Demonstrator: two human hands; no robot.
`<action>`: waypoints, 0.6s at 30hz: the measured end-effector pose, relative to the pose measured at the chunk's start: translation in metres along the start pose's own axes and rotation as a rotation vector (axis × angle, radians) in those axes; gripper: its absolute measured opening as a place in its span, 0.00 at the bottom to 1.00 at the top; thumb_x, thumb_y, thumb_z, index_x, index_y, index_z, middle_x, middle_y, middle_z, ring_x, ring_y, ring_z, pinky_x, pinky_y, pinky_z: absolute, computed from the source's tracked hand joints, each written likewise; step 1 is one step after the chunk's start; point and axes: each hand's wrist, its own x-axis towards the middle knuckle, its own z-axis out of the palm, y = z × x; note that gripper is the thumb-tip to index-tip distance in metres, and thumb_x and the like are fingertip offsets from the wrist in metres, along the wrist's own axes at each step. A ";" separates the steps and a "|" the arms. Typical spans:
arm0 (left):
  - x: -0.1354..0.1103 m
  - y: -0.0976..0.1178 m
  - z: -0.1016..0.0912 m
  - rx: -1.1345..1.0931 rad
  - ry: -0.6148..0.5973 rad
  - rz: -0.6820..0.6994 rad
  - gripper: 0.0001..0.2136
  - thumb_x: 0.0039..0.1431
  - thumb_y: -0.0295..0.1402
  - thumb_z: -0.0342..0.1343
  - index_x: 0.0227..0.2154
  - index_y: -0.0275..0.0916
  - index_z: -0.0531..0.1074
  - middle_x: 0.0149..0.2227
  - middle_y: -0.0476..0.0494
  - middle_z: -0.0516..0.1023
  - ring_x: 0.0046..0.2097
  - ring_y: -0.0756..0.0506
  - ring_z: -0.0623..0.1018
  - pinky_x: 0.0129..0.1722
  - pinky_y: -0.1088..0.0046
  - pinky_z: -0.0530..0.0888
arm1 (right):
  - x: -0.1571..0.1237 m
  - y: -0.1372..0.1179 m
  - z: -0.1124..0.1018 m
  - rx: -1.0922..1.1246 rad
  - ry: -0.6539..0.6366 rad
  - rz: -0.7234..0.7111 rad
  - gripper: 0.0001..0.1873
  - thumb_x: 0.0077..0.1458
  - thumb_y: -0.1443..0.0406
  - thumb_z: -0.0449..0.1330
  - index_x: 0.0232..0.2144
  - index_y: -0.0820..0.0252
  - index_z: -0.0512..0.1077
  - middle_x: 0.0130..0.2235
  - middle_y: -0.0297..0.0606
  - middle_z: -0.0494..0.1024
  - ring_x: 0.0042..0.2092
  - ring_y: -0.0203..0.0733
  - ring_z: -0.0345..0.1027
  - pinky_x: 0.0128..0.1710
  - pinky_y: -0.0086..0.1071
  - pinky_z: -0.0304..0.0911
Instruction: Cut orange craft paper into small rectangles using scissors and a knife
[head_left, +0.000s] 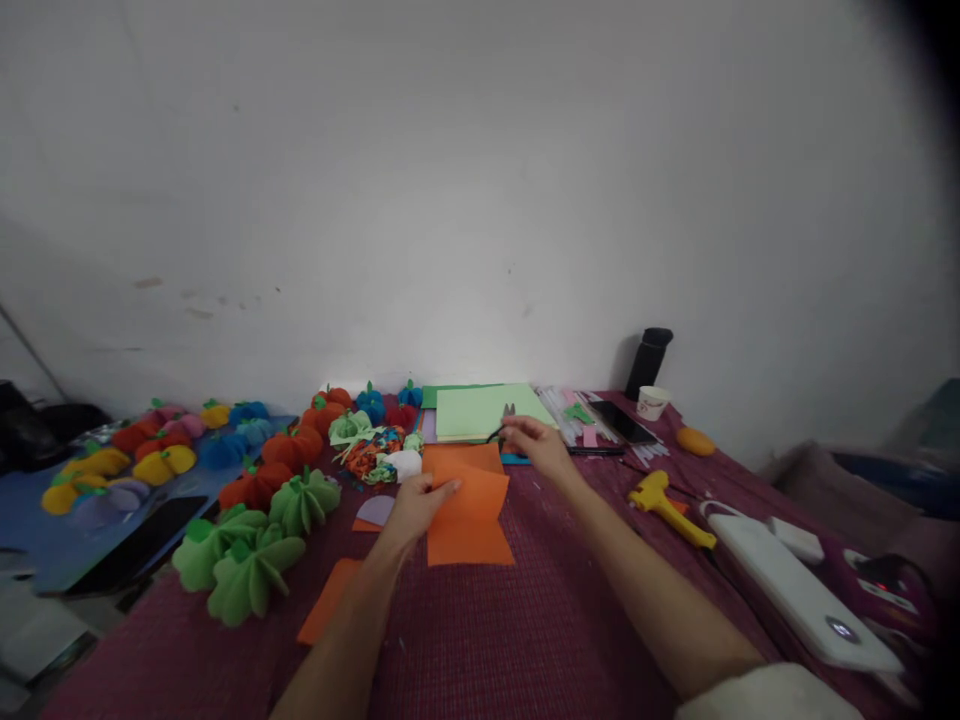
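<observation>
My left hand (pixel 420 503) pinches a folded sheet of orange paper (pixel 478 497) between thumb and fingers above the cloth-covered table. Beneath and behind it, more orange paper shows. My right hand (pixel 534 443) is closed on a small pair of scissors (pixel 509 410), blades pointing up and away, just beyond the orange sheet. Part of a dark handle shows beside the fingers. Behind the scissors lies a stack of pale green paper (pixel 487 405). Near my left wrist are a lilac paper half-circle (pixel 375 510) and another orange piece (pixel 330 600).
Green paper pumpkins (pixel 255 575) and several orange, blue and yellow ones crowd the left. Paper scraps (pixel 375 455) are heaped at centre. On the right are a yellow glue gun (pixel 671 508), a white power bank (pixel 802 585), a phone (pixel 622 422), a paper cup (pixel 652 403) and a black bottle (pixel 649 362).
</observation>
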 end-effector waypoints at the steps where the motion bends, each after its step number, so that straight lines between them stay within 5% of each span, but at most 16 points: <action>1: -0.001 0.002 0.000 -0.014 0.009 -0.014 0.20 0.33 0.46 0.62 0.26 0.32 0.74 0.22 0.46 0.74 0.27 0.46 0.73 0.26 0.74 0.67 | 0.010 0.006 -0.005 -0.068 0.022 0.050 0.22 0.55 0.57 0.46 0.49 0.61 0.62 0.39 0.39 0.74 0.38 0.38 0.68 0.35 0.30 0.61; 5: -0.004 0.007 -0.001 -0.096 0.012 -0.036 0.20 0.33 0.44 0.63 0.26 0.32 0.74 0.22 0.46 0.75 0.27 0.45 0.74 0.28 0.72 0.68 | 0.039 0.026 -0.006 -0.290 0.024 0.176 0.24 0.49 0.56 0.54 0.46 0.64 0.64 0.37 0.47 0.75 0.42 0.48 0.67 0.40 0.36 0.59; 9: -0.004 0.007 -0.002 -0.197 -0.036 -0.045 0.18 0.34 0.42 0.64 0.27 0.32 0.73 0.23 0.45 0.76 0.26 0.46 0.74 0.28 0.71 0.69 | 0.048 0.031 0.020 -0.461 -0.006 0.255 0.27 0.45 0.54 0.57 0.44 0.67 0.65 0.41 0.55 0.73 0.46 0.56 0.64 0.43 0.42 0.56; 18: 0.000 0.005 -0.002 -0.270 -0.093 -0.027 0.20 0.31 0.42 0.65 0.26 0.31 0.73 0.22 0.44 0.76 0.25 0.46 0.74 0.27 0.72 0.70 | 0.071 0.027 0.042 -0.575 -0.042 0.398 0.22 0.45 0.62 0.58 0.43 0.70 0.67 0.42 0.57 0.72 0.47 0.58 0.64 0.41 0.44 0.58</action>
